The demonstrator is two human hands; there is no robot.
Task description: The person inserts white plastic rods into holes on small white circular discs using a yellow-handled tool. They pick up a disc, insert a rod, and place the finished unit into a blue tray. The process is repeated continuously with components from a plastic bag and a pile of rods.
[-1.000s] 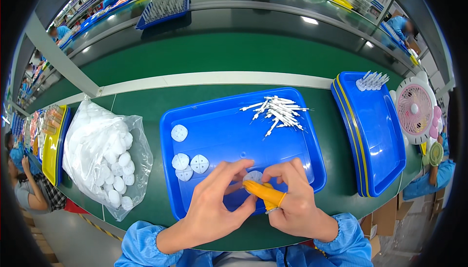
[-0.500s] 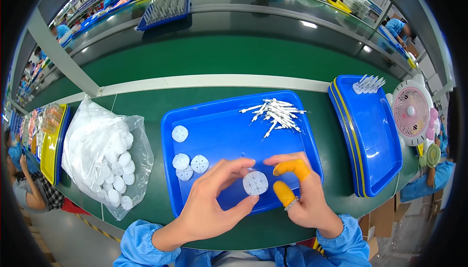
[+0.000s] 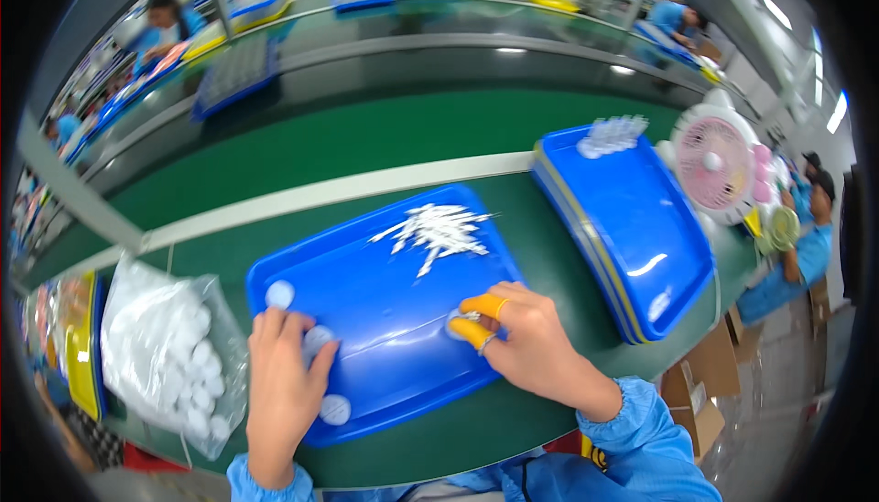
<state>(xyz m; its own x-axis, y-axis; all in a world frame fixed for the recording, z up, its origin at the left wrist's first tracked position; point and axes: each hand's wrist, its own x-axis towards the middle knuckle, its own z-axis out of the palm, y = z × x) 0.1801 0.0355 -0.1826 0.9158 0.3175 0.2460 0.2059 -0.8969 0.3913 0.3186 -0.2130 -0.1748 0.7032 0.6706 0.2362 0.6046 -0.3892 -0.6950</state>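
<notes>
My left hand (image 3: 281,369) reaches over the left side of a blue tray (image 3: 394,337), fingers stretched and thumb apart. Between its thumb and forefinger lies a round white plastic disc (image 3: 317,341), partly covered by the hand. Another white disc (image 3: 280,295) sits beyond the fingertips, and one with a cross mark (image 3: 335,409) is nearer me. At the tray's right side my right hand (image 3: 522,337), with yellow finger cots on thumb and forefinger, pinches a white disc mostly hidden behind the fingers. Thin white sticks (image 3: 439,232) lie heaped at the tray's far side.
A clear bag of white discs (image 3: 169,355) stands on the left, beside yellow and blue trays (image 3: 82,346). To the right are stacked blue trays (image 3: 632,236) with clear spiky pieces (image 3: 612,136) on top, and a pink-and-white fan (image 3: 714,163). Other people work farther off.
My left hand has left the disc it held in front of me and moved to the discs at the tray's left. My right hand now pinches a disc. The view has turned right.
</notes>
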